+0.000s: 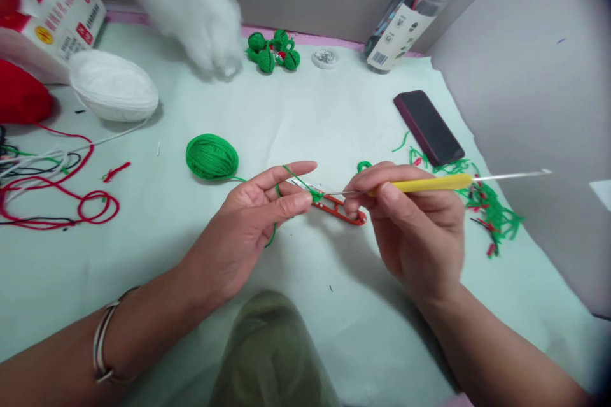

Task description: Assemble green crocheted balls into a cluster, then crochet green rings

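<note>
My left hand [258, 216] pinches a small green crochet piece [316, 195] between thumb and fingers, with green yarn looped around the fingers. In my right hand [415, 228] is a crochet hook [429, 183] with a yellow handle, held like a pen. Its thin left tip reaches the crochet piece; a second metal hook points out to the right. From a green ball of yarn [212, 157], a strand runs to my left hand. Under the work lies an orange-red cutter [341, 209], partly hidden by my hands. A green loop [364, 166] shows behind my right hand.
White stuffing [195, 18], green crocheted balls [266, 60] and a small round dish [326, 58] stand along the back. A jar of pens [405, 18], a phone [428, 127] and yarn scraps [499, 209] are right. White yarn [113, 86], red yarn [21, 95] and a box [57, 18] sit left.
</note>
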### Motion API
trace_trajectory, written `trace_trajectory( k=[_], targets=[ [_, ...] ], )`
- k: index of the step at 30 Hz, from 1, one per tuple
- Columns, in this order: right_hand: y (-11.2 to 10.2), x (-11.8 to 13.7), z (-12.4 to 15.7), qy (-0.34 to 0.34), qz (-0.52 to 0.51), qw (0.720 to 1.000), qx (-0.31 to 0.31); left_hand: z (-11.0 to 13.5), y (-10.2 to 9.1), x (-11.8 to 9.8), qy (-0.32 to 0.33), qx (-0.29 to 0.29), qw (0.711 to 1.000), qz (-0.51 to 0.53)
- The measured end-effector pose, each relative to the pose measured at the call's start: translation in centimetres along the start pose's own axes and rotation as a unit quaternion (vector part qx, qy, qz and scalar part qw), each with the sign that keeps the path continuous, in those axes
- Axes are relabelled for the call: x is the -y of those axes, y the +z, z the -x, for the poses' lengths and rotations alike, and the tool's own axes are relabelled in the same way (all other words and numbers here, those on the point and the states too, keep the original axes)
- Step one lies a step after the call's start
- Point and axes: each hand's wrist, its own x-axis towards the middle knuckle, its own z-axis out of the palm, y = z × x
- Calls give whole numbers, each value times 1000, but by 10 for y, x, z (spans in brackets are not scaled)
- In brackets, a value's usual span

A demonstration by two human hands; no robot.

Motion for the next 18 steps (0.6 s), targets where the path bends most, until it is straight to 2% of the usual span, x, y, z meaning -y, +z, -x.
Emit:
trace_trajectory(
  k=[2, 4, 7, 9, 11, 13, 16, 18],
  targets=[
    [1, 0, 0, -2, 9, 1000, 26, 1, 2, 2, 20, -6, 1000, -5],
    [4, 0, 3, -42, 90, 994, 45, 3, 4, 6, 31, -6, 1000, -1],
    [9, 1, 10, -104, 212, 970, 54, 5, 6, 10, -7, 29, 999, 26],
    [10, 1, 12, -130, 235, 962, 41, 5, 7, 10, -41, 57, 996, 46],
    [10, 2, 13, -139, 216, 966, 17, 4, 6, 7, -51, 66, 995, 60],
    [7, 1, 10, -118, 162, 980, -12, 3, 5, 4, -42, 58, 995, 70],
    [2, 0, 3, -33, 38, 998, -35, 1, 3, 0, -27, 50, 996, 72],
    [-1, 0, -2, 30, -42, 998, -36, 0, 2, -1, -19, 46, 997, 58]
  ],
)
